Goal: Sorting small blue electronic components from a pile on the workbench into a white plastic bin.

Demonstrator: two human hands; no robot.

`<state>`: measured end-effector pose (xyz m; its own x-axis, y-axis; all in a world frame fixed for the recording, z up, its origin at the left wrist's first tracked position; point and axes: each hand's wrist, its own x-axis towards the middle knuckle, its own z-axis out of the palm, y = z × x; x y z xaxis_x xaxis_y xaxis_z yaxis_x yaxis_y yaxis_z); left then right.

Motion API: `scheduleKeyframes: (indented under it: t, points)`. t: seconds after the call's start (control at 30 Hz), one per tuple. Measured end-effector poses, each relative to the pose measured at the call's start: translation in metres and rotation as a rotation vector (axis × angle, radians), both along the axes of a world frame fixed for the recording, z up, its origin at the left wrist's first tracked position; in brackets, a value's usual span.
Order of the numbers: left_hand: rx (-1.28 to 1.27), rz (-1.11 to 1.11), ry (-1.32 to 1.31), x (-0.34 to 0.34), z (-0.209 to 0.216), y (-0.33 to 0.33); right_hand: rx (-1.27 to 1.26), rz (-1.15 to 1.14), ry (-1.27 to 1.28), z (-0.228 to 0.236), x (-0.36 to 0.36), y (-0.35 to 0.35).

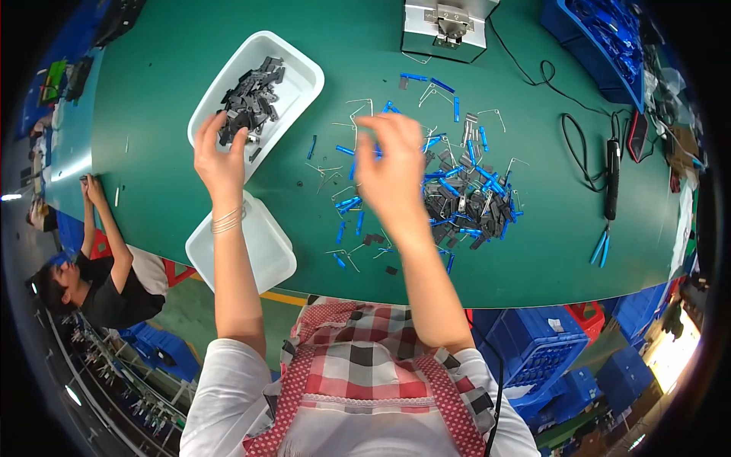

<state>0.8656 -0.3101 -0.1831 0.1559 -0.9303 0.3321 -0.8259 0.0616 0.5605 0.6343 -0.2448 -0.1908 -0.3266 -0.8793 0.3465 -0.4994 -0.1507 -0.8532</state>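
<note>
My left hand [218, 161] is at the near end of a white plastic bin [303, 72]. Its thumb and fingers are spread, with nothing clearly held between them. Small black plastic pieces [255, 95] lie heaped in that bin, partly behind my fingertips. My right hand [392, 164] hovers over the table's middle, fingers bent and slightly blurred. A small gap shows between its thumb and index finger, and I see nothing held there. Bent wire springs [369, 107] lie by its fingertips. Beside it spreads a pile of black pieces [449, 204] mixed with blue metallic parts [487, 179].
An upturned-looking white tub [263, 247] sits at the near table edge. Blue-handled cutters [601, 245] and a black corded tool [612, 179] lie right. A metal fixture [449, 30] stands at the back, a blue bin [601, 46] far right. A person [106, 282] works at left.
</note>
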Motion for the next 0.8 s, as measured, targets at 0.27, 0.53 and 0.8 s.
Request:
scheduleKeyframes:
  t: [0.27, 0.53, 0.8]
  points:
    - [0.115, -0.638, 0.131, -0.091, -0.026, 0.047, 0.430, -0.132, 0.547, -0.051, -0.075, 0.045]
    - [0.321, -0.721, 0.022, -0.173, -0.047, 0.077, 0.432, -0.203, 0.486, -0.059, -0.079, 0.059]
    - [0.289, -0.601, -0.116, -0.199, -0.053, 0.070, 0.518, -0.121, 0.444, -0.055, -0.089, 0.052]
